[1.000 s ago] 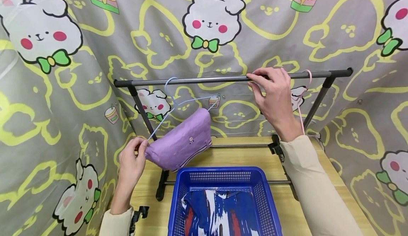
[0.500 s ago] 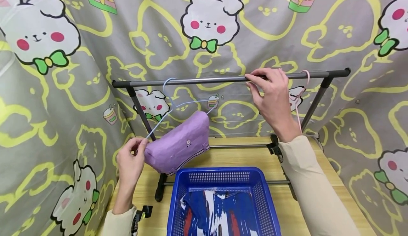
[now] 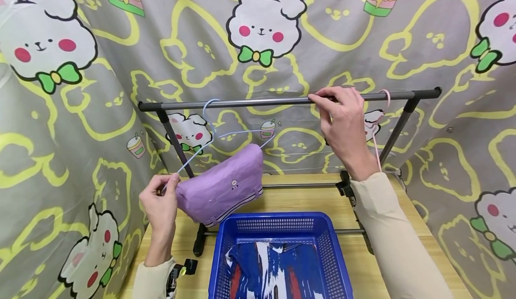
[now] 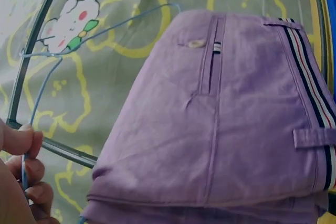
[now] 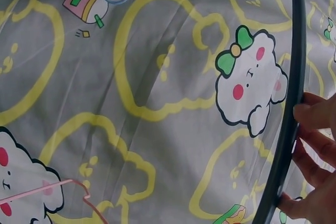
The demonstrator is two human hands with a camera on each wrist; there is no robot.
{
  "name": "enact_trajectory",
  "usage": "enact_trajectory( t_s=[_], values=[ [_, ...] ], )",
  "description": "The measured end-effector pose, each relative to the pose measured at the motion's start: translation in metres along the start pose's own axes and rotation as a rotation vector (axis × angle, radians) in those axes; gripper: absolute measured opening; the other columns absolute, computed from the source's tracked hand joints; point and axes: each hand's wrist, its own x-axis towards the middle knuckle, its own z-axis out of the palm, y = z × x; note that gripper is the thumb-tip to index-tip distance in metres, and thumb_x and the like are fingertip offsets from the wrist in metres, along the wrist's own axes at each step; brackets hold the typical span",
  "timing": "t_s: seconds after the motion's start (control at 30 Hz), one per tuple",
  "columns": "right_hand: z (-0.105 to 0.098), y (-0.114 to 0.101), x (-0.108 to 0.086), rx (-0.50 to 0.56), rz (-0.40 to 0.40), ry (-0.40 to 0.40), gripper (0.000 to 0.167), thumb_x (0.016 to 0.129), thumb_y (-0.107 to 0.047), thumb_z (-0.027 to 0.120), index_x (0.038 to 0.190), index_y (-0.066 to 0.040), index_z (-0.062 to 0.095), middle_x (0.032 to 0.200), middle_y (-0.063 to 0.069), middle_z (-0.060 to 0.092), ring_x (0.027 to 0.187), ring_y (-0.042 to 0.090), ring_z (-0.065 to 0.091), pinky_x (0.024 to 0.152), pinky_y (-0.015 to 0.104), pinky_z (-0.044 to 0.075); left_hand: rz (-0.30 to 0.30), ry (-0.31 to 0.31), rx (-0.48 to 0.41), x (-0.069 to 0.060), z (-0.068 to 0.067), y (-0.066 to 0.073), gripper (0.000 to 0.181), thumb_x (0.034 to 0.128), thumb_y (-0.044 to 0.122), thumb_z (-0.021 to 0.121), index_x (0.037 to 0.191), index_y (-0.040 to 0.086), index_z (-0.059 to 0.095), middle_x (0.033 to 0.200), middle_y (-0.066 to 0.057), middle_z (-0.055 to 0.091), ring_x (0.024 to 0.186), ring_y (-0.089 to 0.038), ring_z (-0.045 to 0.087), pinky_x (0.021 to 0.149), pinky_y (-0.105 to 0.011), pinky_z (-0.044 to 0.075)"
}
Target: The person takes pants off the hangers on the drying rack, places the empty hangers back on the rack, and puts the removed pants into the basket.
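Note:
My left hand (image 3: 160,202) pinches the left end of a light blue clothes hanger (image 3: 196,153), whose hook is over the rack's dark rail (image 3: 262,103). Folded purple trousers (image 3: 225,180) hang on this hanger, tilted, higher at the right; a button and striped waistband show. In the left wrist view the thumb and fingers (image 4: 32,169) lie round the hanger wire, beside the purple cloth. With thumb below and fingers on top, my right hand (image 3: 342,124) grips the rail right of its middle. The right wrist view shows the fingers (image 5: 315,148) against the rail.
A pink hanger (image 3: 376,133) hangs on the rail behind the right hand. Below, a blue plastic basket (image 3: 278,216) holds a blue, white and red garment (image 3: 278,267). The rack stands on a wooden table (image 3: 298,196), with a patterned curtain (image 3: 346,61) behind and at the sides.
The left hand has moved a little left and down with the hanger's end. The trousers have shifted slightly the same way. My right hand keeps its place on the rail.

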Motion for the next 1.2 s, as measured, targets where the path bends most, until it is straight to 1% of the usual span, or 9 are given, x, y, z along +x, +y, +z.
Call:
enact_trajectory(
  t_s=[0.1, 0.17, 0.37, 0.53, 0.63, 0.8, 0.9, 1.07, 1.2],
  values=[
    [0.000, -0.002, 0.002, -0.011, 0.014, -0.005, 0.021, 0.095, 0.007, 0.066, 0.104, -0.004, 0.081, 0.102, 0.012, 0.071, 0.099, 0.036, 0.060, 0.105, 0.059, 0.036, 0.029, 0.043, -0.023, 0.002, -0.001, 0.003, 0.014, 0.0917, -0.003, 0.073, 0.081, -0.013, 0.072, 0.070, 0.006, 0.062, 0.063, -0.005, 0.047, 0.060, -0.016, 0.038],
    [0.000, -0.003, 0.003, -0.019, 0.031, -0.011, 0.019, 0.095, 0.006, 0.067, 0.103, -0.004, 0.081, 0.102, 0.011, 0.071, 0.101, 0.035, 0.060, 0.106, 0.059, 0.036, 0.033, 0.051, -0.045, 0.004, -0.002, 0.007, 0.014, 0.0920, -0.005, 0.071, 0.082, -0.015, 0.071, 0.071, 0.005, 0.061, 0.063, -0.006, 0.046, 0.059, -0.017, 0.036],
    [-0.002, -0.004, 0.004, -0.043, 0.077, -0.035, 0.017, 0.094, 0.006, 0.068, 0.101, -0.003, 0.080, 0.103, 0.011, 0.071, 0.104, 0.036, 0.061, 0.108, 0.059, 0.034, 0.030, 0.052, -0.144, 0.009, -0.009, 0.028, 0.015, 0.0924, -0.003, 0.072, 0.085, -0.016, 0.071, 0.072, 0.002, 0.062, 0.065, -0.010, 0.048, 0.061, -0.018, 0.037],
    [-0.002, -0.004, 0.004, -0.047, 0.082, -0.038, 0.016, 0.095, 0.005, 0.067, 0.101, -0.003, 0.080, 0.104, 0.012, 0.071, 0.104, 0.037, 0.060, 0.109, 0.059, 0.033, 0.043, 0.038, -0.184, 0.008, -0.015, 0.037, 0.015, 0.0905, -0.003, 0.074, 0.083, -0.016, 0.071, 0.072, -0.001, 0.064, 0.065, -0.010, 0.051, 0.062, -0.016, 0.040],
    [-0.001, -0.004, 0.003, -0.044, 0.083, -0.035, 0.015, 0.095, 0.003, 0.068, 0.102, -0.003, 0.080, 0.104, 0.012, 0.071, 0.104, 0.036, 0.060, 0.110, 0.058, 0.033, 0.034, 0.015, -0.190, 0.003, -0.020, 0.038, 0.015, 0.0910, -0.004, 0.073, 0.083, -0.017, 0.070, 0.073, -0.001, 0.064, 0.067, -0.011, 0.052, 0.064, -0.017, 0.041],
    [0.002, -0.004, 0.002, -0.028, 0.087, -0.028, 0.016, 0.094, 0.003, 0.070, 0.104, -0.004, 0.080, 0.105, 0.012, 0.071, 0.104, 0.036, 0.060, 0.110, 0.058, 0.033, 0.036, -0.035, -0.129, -0.009, -0.030, 0.037, 0.013, 0.0919, -0.005, 0.072, 0.083, -0.015, 0.071, 0.073, -0.001, 0.063, 0.069, -0.014, 0.049, 0.067, -0.020, 0.039],
    [0.001, -0.004, 0.002, -0.020, 0.083, -0.048, 0.019, 0.093, 0.005, 0.070, 0.107, -0.004, 0.080, 0.108, 0.012, 0.071, 0.104, 0.037, 0.059, 0.109, 0.059, 0.033, 0.044, -0.055, -0.107, -0.015, -0.034, 0.037, 0.012, 0.0921, -0.005, 0.071, 0.082, -0.013, 0.072, 0.073, -0.001, 0.062, 0.068, -0.013, 0.049, 0.067, -0.021, 0.038],
    [-0.006, -0.004, -0.001, 0.026, 0.058, -0.093, 0.029, 0.090, 0.010, 0.070, 0.115, -0.003, 0.077, 0.116, 0.014, 0.070, 0.113, 0.037, 0.059, 0.117, 0.058, 0.025, 0.033, -0.075, -0.181, -0.024, -0.036, 0.038, 0.011, 0.0906, -0.009, 0.071, 0.081, -0.015, 0.070, 0.072, -0.003, 0.063, 0.069, -0.013, 0.052, 0.068, -0.020, 0.040],
    [-0.014, -0.007, -0.013, 0.084, 0.021, -0.048, 0.033, 0.086, 0.012, 0.074, 0.116, -0.002, 0.076, 0.121, 0.014, 0.070, 0.118, 0.036, 0.061, 0.120, 0.056, 0.021, 0.006, -0.115, -0.226, -0.033, -0.036, 0.036, 0.010, 0.0904, -0.011, 0.070, 0.081, -0.015, 0.070, 0.074, -0.004, 0.063, 0.072, -0.013, 0.053, 0.069, -0.020, 0.040]
  ],
)
